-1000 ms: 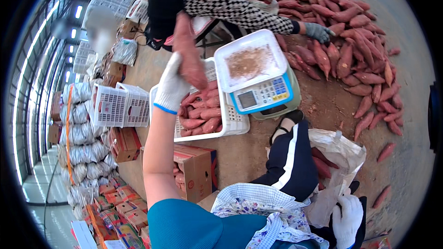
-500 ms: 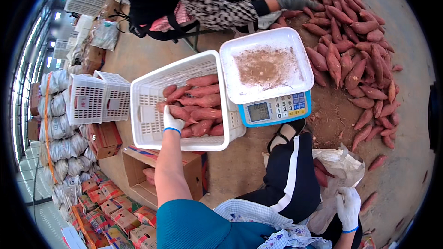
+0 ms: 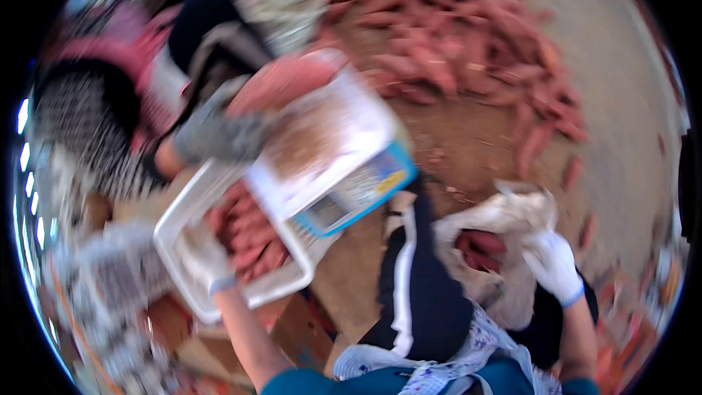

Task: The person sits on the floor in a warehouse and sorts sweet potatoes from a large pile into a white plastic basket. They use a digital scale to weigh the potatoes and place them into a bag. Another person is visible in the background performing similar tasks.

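My left hand (image 3: 208, 260), in a white glove, is inside the white plastic crate (image 3: 298, 276), just left of several sweet potatoes (image 3: 248, 230). Motion smears its fingers, so whether they grip anything is unclear. At the lower right, my gloved right hand (image 3: 552, 267) closes on the edge of a pale sack (image 3: 537, 208), which has a few sweet potatoes (image 3: 479, 249) in its mouth. A co-worker's grey-gloved hand (image 3: 219, 135) holds a large sweet potato (image 3: 285, 82) above the soil-stained white tray (image 3: 365, 124) of a blue scale (image 3: 351, 201).
A big heap of sweet potatoes (image 3: 453, 36) covers the floor at the far side. A cardboard box (image 3: 300, 333) stands under the crate's near edge. The co-worker sits at the upper left, close to the scale. My leg (image 3: 428, 292) lies between crate and sack.
The whole view has turned and blurred. My left hand has come off the sweet potatoes toward the crate's left side. My right hand has reached the sack's edge. The co-worker's sweet potato has come over the tray.
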`<state>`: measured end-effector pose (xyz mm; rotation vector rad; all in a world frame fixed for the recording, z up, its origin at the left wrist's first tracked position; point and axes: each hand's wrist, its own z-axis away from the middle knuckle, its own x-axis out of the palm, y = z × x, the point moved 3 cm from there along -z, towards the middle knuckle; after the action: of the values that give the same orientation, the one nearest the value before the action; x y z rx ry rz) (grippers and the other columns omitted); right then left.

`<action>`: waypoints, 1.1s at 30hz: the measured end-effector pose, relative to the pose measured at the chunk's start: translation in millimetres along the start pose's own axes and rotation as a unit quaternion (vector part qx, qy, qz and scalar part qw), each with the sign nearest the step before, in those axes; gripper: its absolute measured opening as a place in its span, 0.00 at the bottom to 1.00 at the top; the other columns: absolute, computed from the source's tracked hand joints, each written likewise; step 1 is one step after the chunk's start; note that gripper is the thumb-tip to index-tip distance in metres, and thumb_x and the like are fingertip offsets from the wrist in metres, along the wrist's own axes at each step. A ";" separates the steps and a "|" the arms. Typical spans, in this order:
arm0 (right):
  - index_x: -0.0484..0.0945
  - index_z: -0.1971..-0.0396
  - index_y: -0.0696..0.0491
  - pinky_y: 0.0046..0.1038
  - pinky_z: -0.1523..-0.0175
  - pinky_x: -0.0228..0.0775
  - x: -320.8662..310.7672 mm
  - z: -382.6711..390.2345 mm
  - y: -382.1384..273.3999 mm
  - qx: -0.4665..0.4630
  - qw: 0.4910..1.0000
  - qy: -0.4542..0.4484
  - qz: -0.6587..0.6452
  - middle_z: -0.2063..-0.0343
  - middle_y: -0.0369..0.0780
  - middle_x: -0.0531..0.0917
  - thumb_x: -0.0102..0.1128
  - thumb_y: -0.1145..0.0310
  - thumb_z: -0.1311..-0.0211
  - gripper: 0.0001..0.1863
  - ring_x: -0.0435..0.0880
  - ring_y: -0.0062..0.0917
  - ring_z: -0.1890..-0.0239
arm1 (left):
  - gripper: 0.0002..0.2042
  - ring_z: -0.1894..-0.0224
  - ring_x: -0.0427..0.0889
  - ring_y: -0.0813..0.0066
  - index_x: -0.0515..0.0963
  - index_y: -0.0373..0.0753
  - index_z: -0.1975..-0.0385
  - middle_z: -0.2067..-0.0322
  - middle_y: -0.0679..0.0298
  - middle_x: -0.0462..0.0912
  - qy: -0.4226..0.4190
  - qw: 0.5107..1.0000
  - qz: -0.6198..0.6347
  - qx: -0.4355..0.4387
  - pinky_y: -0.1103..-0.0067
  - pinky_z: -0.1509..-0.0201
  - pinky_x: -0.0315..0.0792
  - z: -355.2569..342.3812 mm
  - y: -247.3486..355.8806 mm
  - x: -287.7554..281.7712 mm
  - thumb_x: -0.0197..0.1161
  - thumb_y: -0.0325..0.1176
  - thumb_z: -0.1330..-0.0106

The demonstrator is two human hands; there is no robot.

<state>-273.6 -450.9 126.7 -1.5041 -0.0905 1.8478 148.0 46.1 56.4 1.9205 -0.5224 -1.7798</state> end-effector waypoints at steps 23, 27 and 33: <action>0.82 0.62 0.57 0.38 0.49 0.72 102.9 -150.8 283.7 0.386 0.918 -0.068 -0.059 0.61 0.50 0.83 0.64 0.42 0.56 0.32 0.82 0.44 0.56 | 0.15 0.56 0.80 0.72 0.71 0.34 0.49 0.57 0.58 0.81 -0.720 0.662 0.209 0.008 0.77 0.50 0.74 266.2 326.9 349.3 0.56 0.34 0.31; 0.81 0.69 0.57 0.37 0.58 0.74 143.8 -144.0 320.2 0.361 0.917 -0.038 -0.165 0.70 0.47 0.84 0.63 0.44 0.52 0.27 0.84 0.40 0.66 | 0.17 0.56 0.81 0.72 0.70 0.35 0.48 0.56 0.58 0.81 -0.728 0.658 0.186 -0.047 0.76 0.51 0.74 279.5 313.8 383.3 0.57 0.36 0.32; 0.80 0.83 0.55 0.28 0.69 0.70 100.0 -136.6 226.3 0.234 0.845 -0.079 -0.474 0.83 0.36 0.80 0.56 0.52 0.43 0.21 0.77 0.23 0.78 | 0.28 0.48 0.77 0.60 0.64 0.36 0.41 0.46 0.51 0.74 -0.691 0.642 0.207 -0.261 0.67 0.44 0.71 296.2 311.0 425.7 0.57 0.50 0.33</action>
<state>-269.9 -609.6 -107.1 -0.7226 -0.3620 1.0519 -98.3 -474.4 -128.3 -0.2580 -0.6766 -2.3497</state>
